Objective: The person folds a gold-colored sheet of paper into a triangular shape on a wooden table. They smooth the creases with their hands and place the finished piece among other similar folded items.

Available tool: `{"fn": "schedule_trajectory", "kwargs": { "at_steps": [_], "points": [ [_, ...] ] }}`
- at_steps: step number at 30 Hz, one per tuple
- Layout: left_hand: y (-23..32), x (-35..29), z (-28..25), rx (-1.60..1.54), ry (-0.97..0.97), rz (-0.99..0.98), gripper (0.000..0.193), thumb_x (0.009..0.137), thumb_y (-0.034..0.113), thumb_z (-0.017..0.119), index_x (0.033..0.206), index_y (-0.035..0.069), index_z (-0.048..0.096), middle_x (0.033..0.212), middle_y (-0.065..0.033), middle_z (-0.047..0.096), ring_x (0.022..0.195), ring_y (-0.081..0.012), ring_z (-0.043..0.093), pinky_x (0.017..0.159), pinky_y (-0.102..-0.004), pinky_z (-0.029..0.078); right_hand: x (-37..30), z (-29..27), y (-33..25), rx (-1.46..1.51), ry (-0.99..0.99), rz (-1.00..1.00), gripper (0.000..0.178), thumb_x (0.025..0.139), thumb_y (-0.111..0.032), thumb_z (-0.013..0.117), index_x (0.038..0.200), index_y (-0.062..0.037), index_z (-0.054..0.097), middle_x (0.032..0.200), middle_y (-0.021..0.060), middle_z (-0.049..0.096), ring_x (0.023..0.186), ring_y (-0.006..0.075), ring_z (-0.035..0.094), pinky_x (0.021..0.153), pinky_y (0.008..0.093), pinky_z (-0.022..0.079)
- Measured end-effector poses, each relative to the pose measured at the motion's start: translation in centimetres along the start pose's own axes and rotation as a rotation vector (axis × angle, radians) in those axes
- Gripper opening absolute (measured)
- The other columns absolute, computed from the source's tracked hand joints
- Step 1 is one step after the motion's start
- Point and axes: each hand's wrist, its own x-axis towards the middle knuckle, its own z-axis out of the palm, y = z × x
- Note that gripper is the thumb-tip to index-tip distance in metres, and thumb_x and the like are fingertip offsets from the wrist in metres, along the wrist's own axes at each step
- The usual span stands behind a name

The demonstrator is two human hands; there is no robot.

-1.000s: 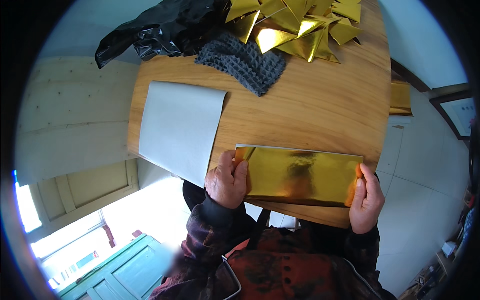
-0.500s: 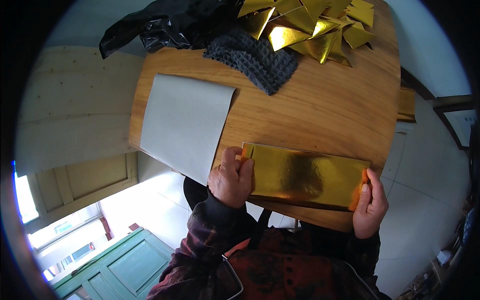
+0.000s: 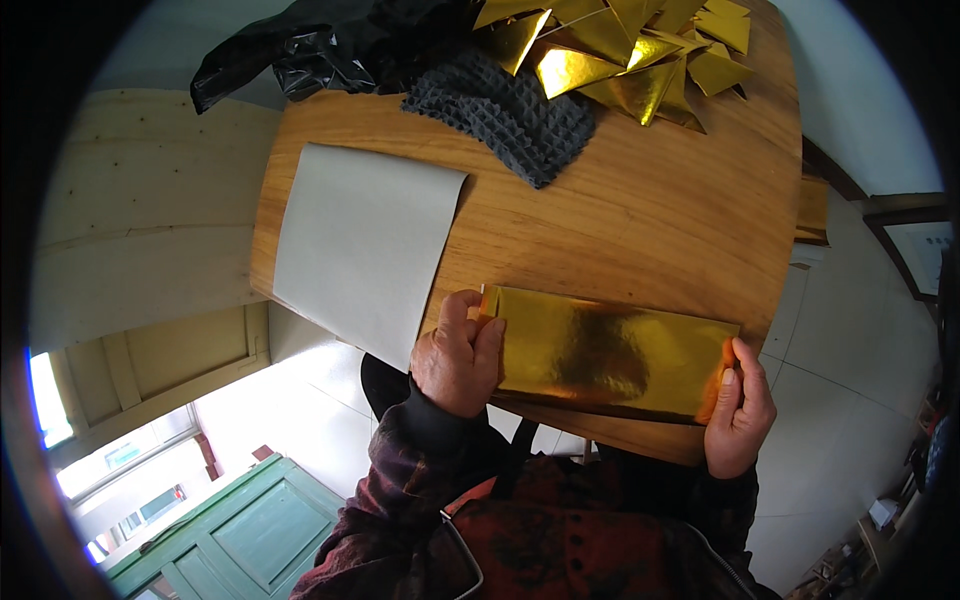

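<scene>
A long folded sheet of shiny gold paper lies at the front edge of the wooden table. At its left end, my left hand pinches the paper between thumb and fingers, where a narrow strip is bent up along the end. My right hand grips the opposite end, thumb on top and fingers behind. Left of the gold paper rests a grey-white sheet, its far right corner slightly curled up and its near corner close to my left hand.
Several folded gold paper pieces are heaped at the table's far side. A dark grey textured cloth lies in front of them, beside a black plastic bag. A green door panel stands at lower left.
The strip at the gold paper's left end is bent up more, with my left hand shifted slightly left. My right hand stays nearly still.
</scene>
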Motion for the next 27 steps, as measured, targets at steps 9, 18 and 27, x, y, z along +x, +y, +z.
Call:
{"fn": "schedule_trajectory", "kwargs": {
  "at_steps": [9, 18, 27],
  "points": [
    [0.18, -0.07, 0.00, 0.012, -0.014, -0.017, 0.029, 0.089, 0.013, 0.062, 0.113, 0.000, 0.051, 0.066, -0.0134, 0.067, 0.060, -0.0259, 0.067, 0.057, -0.0320, 0.048, 0.02, 0.09, -0.01, -0.020, 0.028, -0.047, 0.028, 0.098, -0.002, 0.049, 0.123, 0.0006, 0.058, 0.103, 0.0123, 0.067, 0.088, 0.0187, 0.065, 0.077, 0.0278, 0.052],
    [0.38, -0.24, 0.16, -0.031, 0.006, -0.040, 0.047, 0.086, 0.013, 0.065, 0.128, 0.004, 0.046, 0.056, -0.0076, 0.060, 0.053, -0.0264, 0.062, 0.052, -0.0349, 0.046, -0.17, -0.05, 0.21, 0.000, 0.015, -0.006, 0.029, 0.097, -0.001, 0.049, 0.124, 0.0001, 0.058, 0.099, 0.0119, 0.066, 0.085, 0.0192, 0.064, 0.075, 0.0284, 0.052],
    [0.30, -0.30, 0.25, -0.024, 0.012, -0.004, 0.037, 0.089, 0.012, 0.062, 0.122, 0.004, 0.048, 0.055, -0.0075, 0.059, 0.048, -0.0206, 0.059, 0.050, -0.0305, 0.043, 0.01, 0.01, 0.15, -0.026, 0.043, -0.062, 0.028, 0.096, -0.001, 0.050, 0.123, -0.0001, 0.059, 0.095, 0.0115, 0.065, 0.082, 0.0199, 0.063, 0.073, 0.0294, 0.051]
  ]
}}
